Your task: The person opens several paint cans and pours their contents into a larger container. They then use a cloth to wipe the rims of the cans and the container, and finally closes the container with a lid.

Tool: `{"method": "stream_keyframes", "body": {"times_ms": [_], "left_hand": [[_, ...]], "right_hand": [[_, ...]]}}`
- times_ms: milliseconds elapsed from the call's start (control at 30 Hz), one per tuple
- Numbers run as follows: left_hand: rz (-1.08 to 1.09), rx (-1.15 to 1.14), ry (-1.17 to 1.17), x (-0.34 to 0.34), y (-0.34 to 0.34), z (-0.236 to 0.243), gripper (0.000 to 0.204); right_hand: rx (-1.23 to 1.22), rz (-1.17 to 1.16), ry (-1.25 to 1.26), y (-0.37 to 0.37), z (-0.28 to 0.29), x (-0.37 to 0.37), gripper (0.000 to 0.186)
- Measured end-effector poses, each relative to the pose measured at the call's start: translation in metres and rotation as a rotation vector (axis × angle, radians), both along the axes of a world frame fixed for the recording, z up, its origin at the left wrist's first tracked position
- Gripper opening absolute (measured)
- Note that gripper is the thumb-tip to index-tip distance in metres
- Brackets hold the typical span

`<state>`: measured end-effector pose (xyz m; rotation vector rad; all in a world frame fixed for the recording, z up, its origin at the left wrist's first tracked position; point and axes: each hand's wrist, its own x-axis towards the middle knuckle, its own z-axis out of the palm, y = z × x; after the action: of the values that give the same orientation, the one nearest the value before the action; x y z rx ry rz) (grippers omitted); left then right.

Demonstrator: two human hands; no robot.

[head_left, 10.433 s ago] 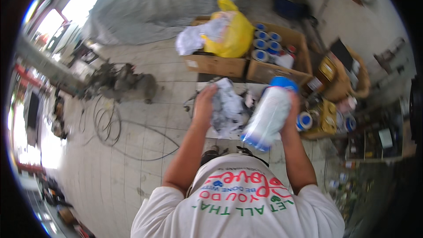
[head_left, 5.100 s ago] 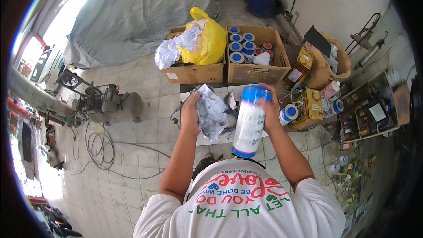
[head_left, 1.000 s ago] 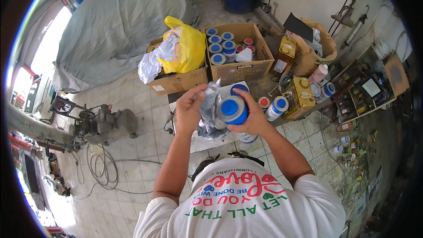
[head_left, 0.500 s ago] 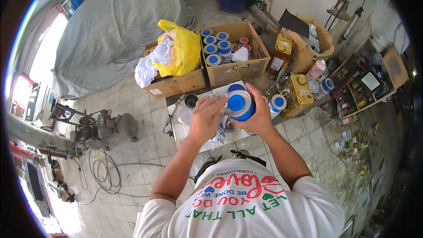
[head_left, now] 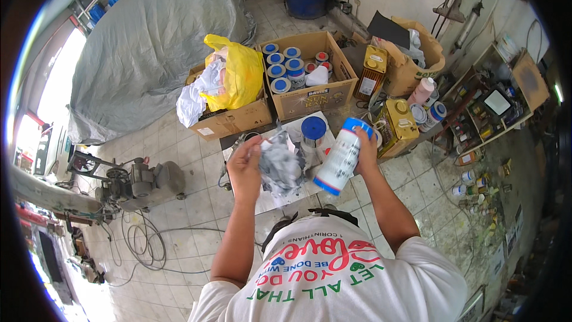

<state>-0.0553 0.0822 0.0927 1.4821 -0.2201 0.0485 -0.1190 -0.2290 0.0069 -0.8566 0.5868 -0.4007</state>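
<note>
My right hand (head_left: 367, 152) is wrapped round a white can with blue bands (head_left: 339, 158), tilted so its printed side faces up. To its left, my left hand (head_left: 245, 160) is closed on the edge of a crumpled grey rag (head_left: 281, 166), which hangs blurred beside the fingers. Between the hands and a little farther off, a can with a dark blue lid (head_left: 313, 129) stands on the paper-covered bench (head_left: 271, 201). Part of another can shows behind my right hand.
Beyond the bench are a carton of blue- and red-lidded cans (head_left: 310, 104) and a carton with a yellow plastic bag (head_left: 241, 80). Gold rectangular tins (head_left: 398, 122) stand at the right. An air compressor (head_left: 140, 179) and coiled hose (head_left: 146, 244) are on the left floor.
The can has turned from lid-up to lying tilted in my right hand, which moved right. My left hand has come off the can and moved left with the grey rag.
</note>
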Motion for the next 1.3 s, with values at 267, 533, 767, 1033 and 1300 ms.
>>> {"method": "stream_keyframes", "body": {"times_ms": [267,533,767,1033,1300], "left_hand": [[-0.004,-0.217,0.145,0.003,0.006,-0.014,0.025],[0.026,-0.302,0.123,0.001,0.016,-0.011,0.025],[0.039,-0.338,0.201,0.001,0.023,-0.014,0.024],[0.041,-0.348,0.205,0.004,0.019,-0.019,0.024],[0.012,-0.361,0.234,0.008,0.014,-0.017,0.024]], "right_hand": [[0.167,0.294,-0.311,0.006,0.03,-0.006,0.065],[-0.101,0.203,-0.361,0.034,0.065,0.002,0.062],[-0.632,0.299,-0.36,0.052,0.072,0.002,0.083],[-0.227,0.373,-0.384,0.055,0.068,0.008,0.046],[-0.126,0.274,-0.268,0.071,0.056,0.017,0.042]]}}
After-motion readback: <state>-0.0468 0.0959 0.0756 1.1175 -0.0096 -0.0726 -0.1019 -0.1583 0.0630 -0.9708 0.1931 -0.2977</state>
